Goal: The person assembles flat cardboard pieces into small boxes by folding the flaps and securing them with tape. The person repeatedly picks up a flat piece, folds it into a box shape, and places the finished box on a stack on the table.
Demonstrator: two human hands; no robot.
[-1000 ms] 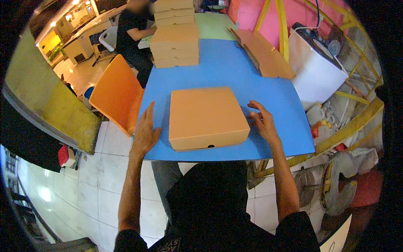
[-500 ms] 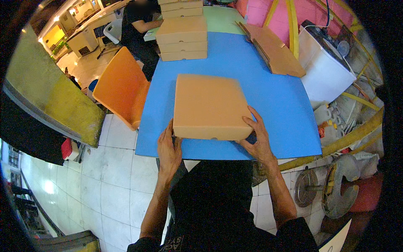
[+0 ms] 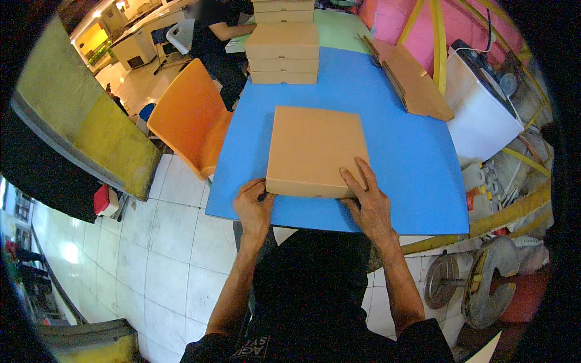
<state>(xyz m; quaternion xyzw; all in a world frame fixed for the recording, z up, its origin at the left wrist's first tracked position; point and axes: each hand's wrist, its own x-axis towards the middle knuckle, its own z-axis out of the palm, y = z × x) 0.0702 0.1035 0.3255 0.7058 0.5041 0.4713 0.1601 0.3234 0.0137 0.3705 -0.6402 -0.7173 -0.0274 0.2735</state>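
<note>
A closed, flat brown cardboard box lies on the blue table in front of me. My left hand is at its near left corner, fingers curled in and touching the edge there. Over the near right corner rests my right hand, its fingers on the lid and its thumb down by the front side. The fingertips of the left hand are partly hidden by the hand itself.
A stack of similar boxes stands at the table's far left. Flat cardboard sheets lie along the right edge. An orange chair is left of the table; beyond it sits another person. A white appliance stands at right.
The whole view has shifted, moving the surroundings to the right. My left fingers have curled in at the box's corner, and my right fingers reach farther over the lid. The box has turned slightly.
</note>
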